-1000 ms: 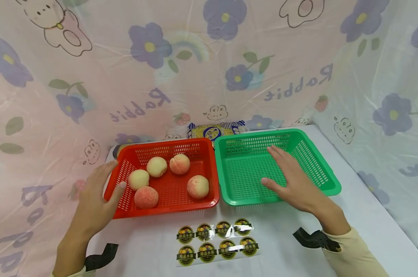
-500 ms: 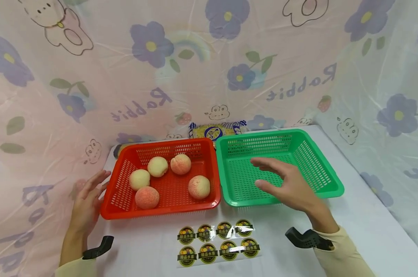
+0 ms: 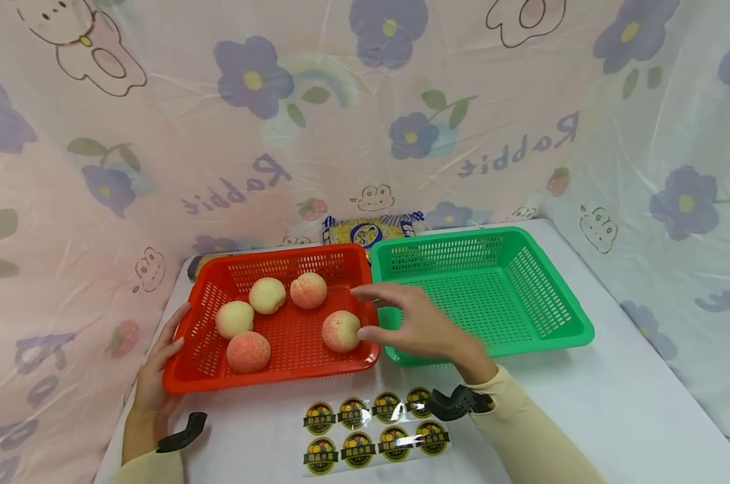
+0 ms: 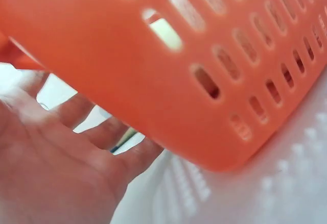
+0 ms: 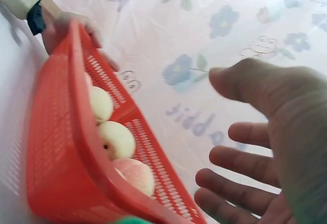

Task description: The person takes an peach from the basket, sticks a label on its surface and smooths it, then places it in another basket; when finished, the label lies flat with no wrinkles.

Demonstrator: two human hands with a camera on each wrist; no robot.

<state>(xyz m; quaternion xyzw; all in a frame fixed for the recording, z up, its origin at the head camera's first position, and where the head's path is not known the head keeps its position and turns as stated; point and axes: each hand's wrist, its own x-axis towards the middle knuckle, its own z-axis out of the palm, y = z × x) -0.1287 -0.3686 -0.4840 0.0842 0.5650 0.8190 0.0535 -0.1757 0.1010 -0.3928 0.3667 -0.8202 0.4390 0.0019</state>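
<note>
A red plastic basket (image 3: 292, 349) holds several peaches, two of them pale yellow and the others blushed pink. My left hand (image 3: 153, 376) rests along the basket's left end, its fingers extended against the outside of the rim; the left wrist view shows the palm (image 4: 56, 157) beside the slotted wall. Over the basket's right end reaches my right hand (image 3: 416, 326), thumb and fingers spread apart with nothing between them. Its thumb overlaps the edge of the rightmost peach (image 3: 341, 331) in the head view. The right wrist view shows those fingers (image 5: 240, 157) apart.
A green basket (image 3: 546, 289) with nothing in it stands right beside the red one. In front lies a clear sheet of round black-and-gold stickers (image 3: 377, 437). Behind the baskets are a yellow-and-blue packet (image 3: 368, 232) and a patterned cloth backdrop (image 3: 341, 134).
My right hand has moved left from above the green basket to the red basket's right end. My left hand has come down against the red basket's left side, which has shifted slightly.
</note>
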